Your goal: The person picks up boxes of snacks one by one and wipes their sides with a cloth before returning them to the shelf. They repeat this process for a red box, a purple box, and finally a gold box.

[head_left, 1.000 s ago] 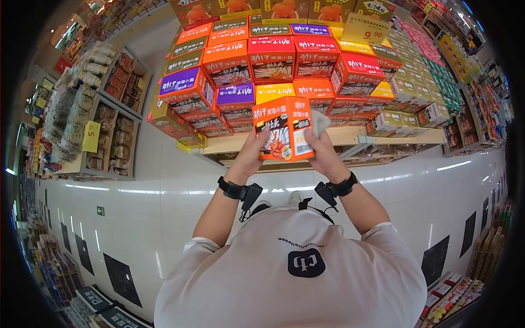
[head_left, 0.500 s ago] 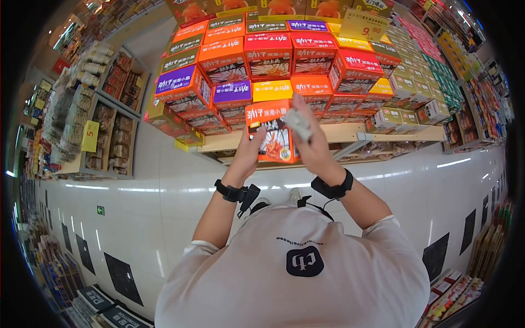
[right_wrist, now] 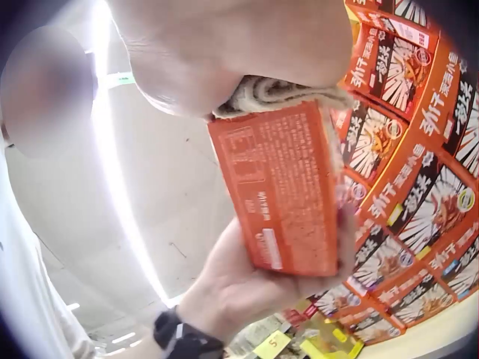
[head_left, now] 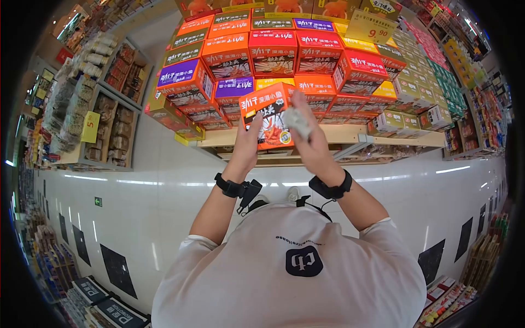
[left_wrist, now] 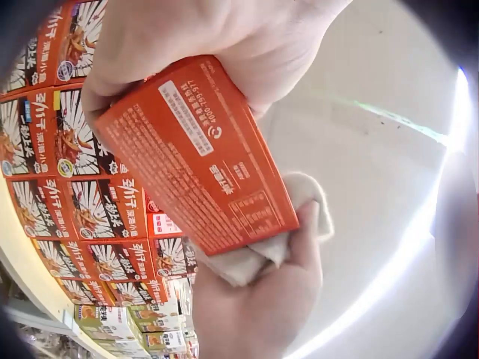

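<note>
An orange snack box (head_left: 267, 104) with white lettering is held up in front of the stacked display, slightly tilted. My left hand (head_left: 247, 143) grips it by its left side, thumb on the printed front. On the box's right side, my right hand (head_left: 317, 150) holds a folded greyish-white cloth (head_left: 297, 123) against it. The left wrist view shows the box's text-covered bottom (left_wrist: 202, 161), with the cloth (left_wrist: 314, 206) bunched between the right hand and the box edge. Seen from the right wrist, layers of cloth (right_wrist: 288, 93) press along one end of the box.
Stacked red, orange and purple boxes (head_left: 273, 52) rise on a wooden-edged display (head_left: 339, 136) just ahead. A yellow price sign (head_left: 371, 27) stands at its upper right. Another shelf of packaged goods (head_left: 112, 115) is at left, with pale tiled floor (head_left: 136, 202) around.
The right hand has shifted from gripping the box's right face to lying along that side with the cloth. The box has turned, moved slightly left and tilted.
</note>
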{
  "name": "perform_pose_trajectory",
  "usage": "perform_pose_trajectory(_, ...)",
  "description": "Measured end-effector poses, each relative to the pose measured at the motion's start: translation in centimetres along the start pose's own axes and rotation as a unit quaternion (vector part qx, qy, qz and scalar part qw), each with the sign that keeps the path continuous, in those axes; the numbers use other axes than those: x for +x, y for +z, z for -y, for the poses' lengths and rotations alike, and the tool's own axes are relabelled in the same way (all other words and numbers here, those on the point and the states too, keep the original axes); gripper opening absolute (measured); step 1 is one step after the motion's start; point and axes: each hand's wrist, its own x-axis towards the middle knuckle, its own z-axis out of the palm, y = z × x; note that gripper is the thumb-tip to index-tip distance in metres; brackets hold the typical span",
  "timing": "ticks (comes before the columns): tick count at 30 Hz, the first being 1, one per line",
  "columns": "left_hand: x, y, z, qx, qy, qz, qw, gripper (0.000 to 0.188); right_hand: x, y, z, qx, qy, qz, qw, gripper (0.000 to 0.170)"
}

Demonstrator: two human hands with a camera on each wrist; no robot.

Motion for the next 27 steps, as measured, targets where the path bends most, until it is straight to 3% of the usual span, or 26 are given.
perform_pose_trajectory(2,-0.4,0.3,-0.8,-0.055,-0.046,0.002,0.997,0.042,-0.1,-0.3,0.1,-0.043,-0.012,0.029,0.999,0.055)
perform_pose_trajectory(4,-0.2,0.3,0.1,-0.035,-0.017,0.002,0.999,0.040,0.0,-0.5,-3.3,0.038,0.094,-0.050,0.994,0.061)
perform_pose_trajectory(6,0.0,0.2,0.4,-0.026,0.005,-0.018,0.999,0.039,-0.3,-1.0,-2.9,0.032,0.079,-0.043,0.995,0.060)
perform_pose_trajectory(8,0.6,-0.3,-0.3,-0.048,0.000,-0.014,0.999,0.039,-0.8,-0.8,0.4,0.015,0.010,0.048,0.999,0.054)
perform_pose_trajectory(10,0.5,-0.2,-0.6,-0.072,-0.010,-0.008,0.997,0.039,-0.9,-0.6,-0.4,0.028,0.007,0.044,0.999,0.052)
perform_pose_trajectory(12,0.3,0.6,-0.9,-0.043,0.001,-0.030,0.999,0.040,-0.9,-0.9,-3.1,0.063,0.068,-0.015,0.996,0.053)
perform_pose_trajectory(15,0.5,0.1,-0.9,-0.041,-0.017,-0.035,0.998,0.040,-1.5,-0.8,-2.7,0.083,0.106,-0.017,0.991,0.052)
perform_pose_trajectory(19,0.7,-0.4,-0.2,-0.049,0.042,-0.017,0.998,0.040,-1.3,-1.4,-1.5,-0.008,0.037,0.017,0.999,0.050)
perform_pose_trajectory(21,1.2,-0.5,0.7,-0.028,0.060,-0.023,0.998,0.043,-0.4,-1.4,-2.9,0.090,0.123,-0.082,0.985,0.054)
perform_pose_trajectory(22,1.4,-0.5,0.8,-0.006,0.080,-0.031,0.996,0.046,-0.2,-1.3,-2.3,0.089,0.122,-0.082,0.985,0.054)
perform_pose_trajectory(23,1.0,-0.5,1.0,-0.070,0.053,0.026,0.996,0.051,-0.3,-1.0,-1.5,0.110,0.142,-0.073,0.981,0.055)
perform_pose_trajectory(25,1.0,-1.0,0.1,-0.089,0.027,0.045,0.995,0.052,-0.1,-0.9,-1.1,0.129,0.161,-0.066,0.976,0.057)
perform_pose_trajectory(27,0.6,-0.4,-1.4,-0.072,0.011,0.112,0.991,0.054,-0.2,-1.0,-2.3,0.135,0.156,-0.131,0.970,0.060)
